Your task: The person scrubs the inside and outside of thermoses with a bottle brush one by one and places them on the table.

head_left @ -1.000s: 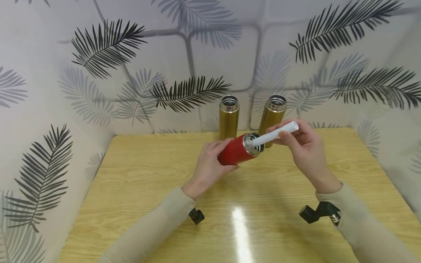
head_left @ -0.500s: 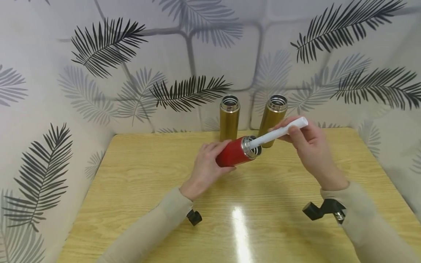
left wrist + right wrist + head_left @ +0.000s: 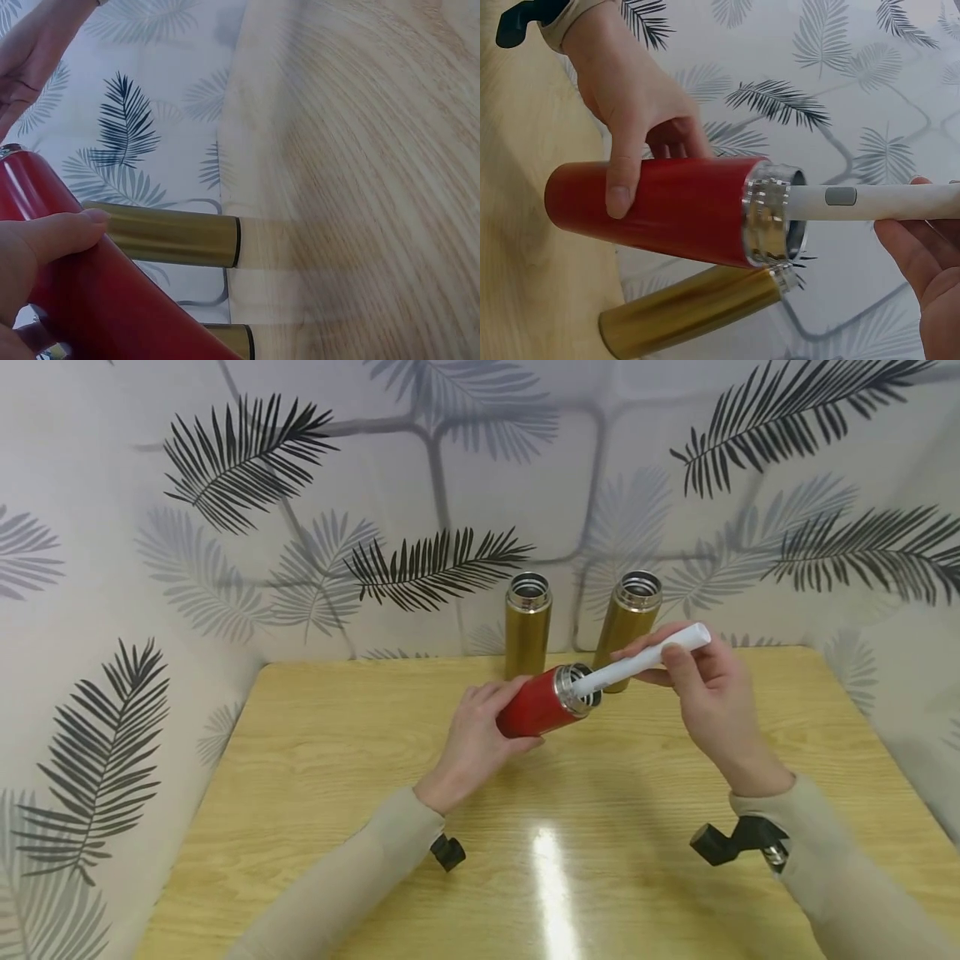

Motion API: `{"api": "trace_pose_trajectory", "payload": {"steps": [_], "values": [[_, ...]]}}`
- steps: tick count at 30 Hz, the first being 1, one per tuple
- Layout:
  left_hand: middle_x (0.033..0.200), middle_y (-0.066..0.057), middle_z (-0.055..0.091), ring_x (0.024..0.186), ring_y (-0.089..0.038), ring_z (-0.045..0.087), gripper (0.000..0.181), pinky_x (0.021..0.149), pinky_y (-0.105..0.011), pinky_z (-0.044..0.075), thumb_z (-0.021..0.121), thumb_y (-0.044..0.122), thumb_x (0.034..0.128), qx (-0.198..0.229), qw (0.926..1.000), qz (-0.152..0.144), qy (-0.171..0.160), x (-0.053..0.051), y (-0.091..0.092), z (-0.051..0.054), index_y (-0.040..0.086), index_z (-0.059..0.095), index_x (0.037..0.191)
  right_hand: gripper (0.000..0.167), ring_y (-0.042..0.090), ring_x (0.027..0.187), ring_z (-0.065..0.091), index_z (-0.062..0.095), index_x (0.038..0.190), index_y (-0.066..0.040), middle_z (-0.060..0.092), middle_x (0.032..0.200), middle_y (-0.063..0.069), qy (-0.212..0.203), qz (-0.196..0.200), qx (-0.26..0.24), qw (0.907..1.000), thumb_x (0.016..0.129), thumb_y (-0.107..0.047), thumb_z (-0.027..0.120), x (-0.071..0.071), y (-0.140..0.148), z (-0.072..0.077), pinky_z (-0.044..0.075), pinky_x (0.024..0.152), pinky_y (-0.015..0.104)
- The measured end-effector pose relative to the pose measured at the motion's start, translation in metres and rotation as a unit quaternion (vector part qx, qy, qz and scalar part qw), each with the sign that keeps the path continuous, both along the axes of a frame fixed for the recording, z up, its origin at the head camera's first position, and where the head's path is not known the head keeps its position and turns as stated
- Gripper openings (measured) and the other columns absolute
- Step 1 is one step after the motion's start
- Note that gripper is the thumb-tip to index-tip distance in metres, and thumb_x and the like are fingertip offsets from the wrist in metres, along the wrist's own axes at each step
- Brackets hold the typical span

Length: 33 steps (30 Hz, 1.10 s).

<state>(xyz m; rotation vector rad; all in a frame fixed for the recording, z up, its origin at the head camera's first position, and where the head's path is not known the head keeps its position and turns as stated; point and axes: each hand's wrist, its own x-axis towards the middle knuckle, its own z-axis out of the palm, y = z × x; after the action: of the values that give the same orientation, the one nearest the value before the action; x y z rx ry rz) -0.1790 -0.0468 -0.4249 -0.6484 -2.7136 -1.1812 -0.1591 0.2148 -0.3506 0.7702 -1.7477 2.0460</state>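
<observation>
My left hand point(image 3: 480, 735) grips a red bottle point(image 3: 536, 706), tilted with its open silver mouth toward the right, above the table. My right hand point(image 3: 712, 702) pinches a white tube point(image 3: 637, 664) between thumb and fingers. The tube's lower end is inside the bottle's mouth; how deep it reaches is hidden. In the right wrist view, a grey patch marks the tube point(image 3: 885, 202), and the left hand's point(image 3: 641, 105) thumb lies across the red bottle point(image 3: 675, 210). The left wrist view shows the thumb on the red bottle point(image 3: 97, 292).
Two gold bottles without lids, one on the left point(image 3: 527, 631) and one on the right point(image 3: 624, 627), stand at the back of the wooden table point(image 3: 337, 735). Behind them rises a wall point(image 3: 510, 485) with a leaf pattern.
Over the last second my right hand has moved slightly right with the tube, and more of the tube shows outside the bottle. The left hand still holds the red bottle, nearly in place.
</observation>
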Motion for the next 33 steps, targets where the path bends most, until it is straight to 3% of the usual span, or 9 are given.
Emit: {"api": "trace_pose_trajectory", "payload": {"steps": [7,15,23,28,33], "values": [[0.134,-0.010,0.065,0.124,-0.031,0.054,0.075,0.101,-0.053,0.051,0.093,0.019,0.0795,0.008,0.9999,0.007,-0.011,-0.001,-0.002,0.002,0.020,0.060,0.146,0.020,0.029,0.102,0.075,0.055,0.112,0.019,0.071,0.105,0.018,0.027,0.010,-0.035,0.9990,0.107,0.000,0.050,-0.001,0.011,0.014,0.061,0.088,0.035],[0.135,-0.009,0.064,0.123,-0.031,0.060,0.078,0.102,-0.053,0.052,0.093,0.017,0.0796,0.019,0.9997,-0.003,-0.017,0.000,-0.004,0.005,0.022,0.057,0.148,0.018,0.029,0.102,0.074,0.058,0.113,0.017,0.073,0.104,0.019,0.016,-0.008,-0.049,0.9986,0.107,0.001,0.051,-0.001,0.017,0.019,0.062,0.086,0.035],[0.135,-0.010,0.064,0.123,-0.031,0.061,0.078,0.103,-0.052,0.053,0.093,0.016,0.0793,0.010,0.9999,-0.007,-0.002,0.000,-0.004,0.004,0.021,0.057,0.148,0.017,0.029,0.099,0.074,0.060,0.111,0.017,0.074,0.102,0.020,0.008,-0.040,-0.072,0.9966,0.106,0.003,0.052,-0.003,0.023,0.020,0.062,0.083,0.034],[0.135,-0.011,0.064,0.123,-0.031,0.061,0.077,0.103,-0.052,0.053,0.093,0.016,0.0803,0.007,0.9999,-0.011,0.008,0.000,-0.004,0.005,0.020,0.057,0.148,0.016,0.032,0.097,0.074,0.058,0.109,0.019,0.073,0.100,0.023,0.007,-0.032,-0.103,0.9941,0.105,0.004,0.054,-0.002,0.028,0.023,0.063,0.083,0.037],[0.138,-0.010,0.062,0.125,-0.031,0.060,0.076,0.104,-0.052,0.053,0.092,0.016,0.0806,0.004,0.9999,-0.007,0.010,-0.001,-0.006,0.005,0.020,0.056,0.148,0.020,0.032,0.099,0.074,0.056,0.110,0.020,0.072,0.102,0.023,0.015,-0.035,-0.081,0.9959,0.106,0.001,0.052,-0.001,0.033,0.026,0.063,0.083,0.036]]}}
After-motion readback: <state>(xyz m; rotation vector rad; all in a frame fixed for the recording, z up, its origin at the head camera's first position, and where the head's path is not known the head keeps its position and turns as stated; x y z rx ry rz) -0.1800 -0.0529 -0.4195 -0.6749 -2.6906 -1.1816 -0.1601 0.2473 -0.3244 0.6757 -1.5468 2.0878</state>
